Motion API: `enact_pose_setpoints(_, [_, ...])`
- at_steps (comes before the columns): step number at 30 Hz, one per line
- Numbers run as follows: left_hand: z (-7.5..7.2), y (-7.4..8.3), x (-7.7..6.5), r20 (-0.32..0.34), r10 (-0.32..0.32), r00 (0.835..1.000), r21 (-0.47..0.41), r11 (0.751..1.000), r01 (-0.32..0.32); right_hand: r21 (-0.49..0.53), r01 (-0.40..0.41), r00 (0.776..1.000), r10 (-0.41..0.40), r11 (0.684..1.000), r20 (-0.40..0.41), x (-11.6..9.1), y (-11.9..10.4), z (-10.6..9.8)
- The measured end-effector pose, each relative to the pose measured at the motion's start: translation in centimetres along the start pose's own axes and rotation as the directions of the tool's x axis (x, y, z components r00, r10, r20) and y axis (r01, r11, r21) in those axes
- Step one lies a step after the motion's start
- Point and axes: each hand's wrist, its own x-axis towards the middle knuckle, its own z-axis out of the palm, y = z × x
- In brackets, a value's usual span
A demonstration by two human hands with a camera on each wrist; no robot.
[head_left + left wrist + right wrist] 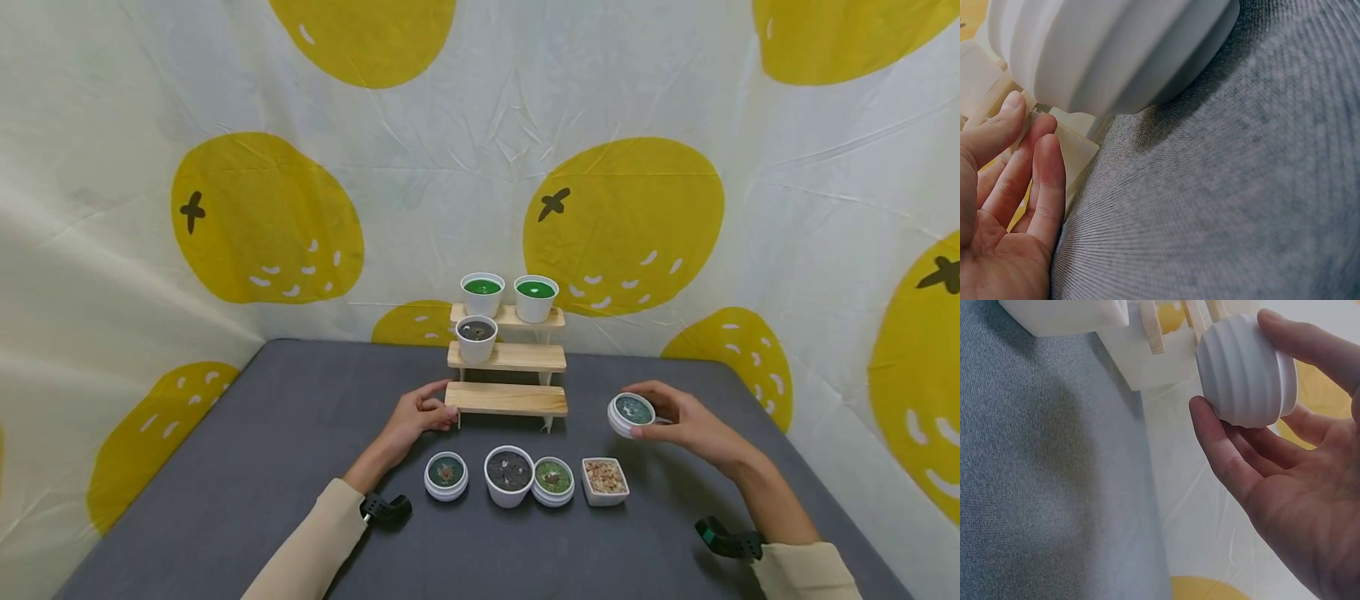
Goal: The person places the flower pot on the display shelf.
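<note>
My right hand (686, 423) holds a small white ribbed pot (621, 423) with a dark teal top above the table, thumb on one side and fingers on the other. Its spiral-ribbed wall (1241, 375) fills the grip in the right wrist view. With thumb and fingertips, my left hand (414, 417) grips the left end of the lowest step of a three-step wooden stand (510, 400). A plain white cup (476, 346) with dark filling stands on the middle step. Two green-filled cups, a left one (482, 304) and a right one (534, 308), stand on the top step.
In front of the stand, a row on the grey table (322, 392) holds a ribbed pot (446, 490), a dark-filled cup (507, 493), a green-topped ribbed pot (553, 496) and a square dish (604, 496) of tan bits. A patterned curtain (420, 192) hangs behind.
</note>
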Motion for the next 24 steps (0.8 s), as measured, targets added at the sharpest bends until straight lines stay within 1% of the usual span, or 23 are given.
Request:
enact_pose_setpoints(6, [-0.1, 0.1, -0.1, 0.008, 0.010, 1.000, -0.001, 1.000, -0.010, -0.003, 0.007, 1.000, -0.007, 1.000, -0.005, 0.1, -0.4, 0.3])
enact_pose_setpoints(13, [0.0, 0.1, 0.0, 0.001, 0.008, 1.000, 0.008, 1.000, -0.009, -0.012, 0.000, 0.999, -0.001, 1.000, -0.036, 0.2, -0.7, 0.4])
enact_pose_setpoints(19, [0.0, 0.0, 0.1, 0.002, 0.009, 1.000, 0.006, 1.000, -0.009, 0.004, 0.022, 0.999, -0.022, 1.000, -0.045, 0.4, -1.0, 0.3])
enact_pose_setpoints(24, [0.0, 0.0, 0.1, -0.001, 0.013, 1.000, -0.002, 1.000, -0.013, 0.020, 0.046, 0.998, -0.045, 0.999, -0.043, 0.8, -2.0, 0.1])
